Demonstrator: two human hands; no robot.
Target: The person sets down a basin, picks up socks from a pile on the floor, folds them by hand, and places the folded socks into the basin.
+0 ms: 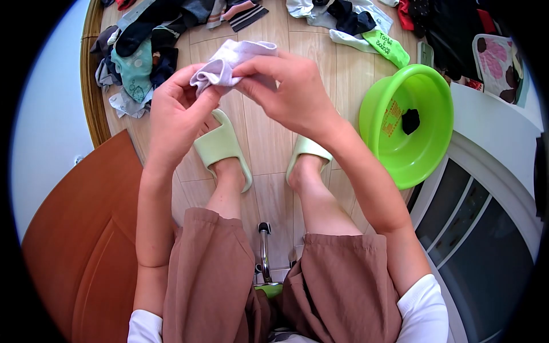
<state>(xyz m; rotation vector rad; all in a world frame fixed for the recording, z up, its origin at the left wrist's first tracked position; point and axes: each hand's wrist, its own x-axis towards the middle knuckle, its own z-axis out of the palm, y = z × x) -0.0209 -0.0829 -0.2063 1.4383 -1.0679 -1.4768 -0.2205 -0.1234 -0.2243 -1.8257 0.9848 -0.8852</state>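
Observation:
Between both hands, above the floor, is a pale lavender sock (235, 56), partly bunched and rolled at its left end. My left hand (182, 111) pinches that rolled end between thumb and fingers. From the other side, my right hand (289, 86) grips the sock's lower edge, its thumb and forefinger pressed together on the fabric. The fingers cover parts of the sock, so its full shape is hidden.
A green basin (407, 168) with a small black item (410, 121) inside stands at right. Piles of socks (137, 63) lie far left and at the top, including a bright green sock (386, 48). A brown door (86, 257) is at left, a grey-paned white door (486, 228) at right.

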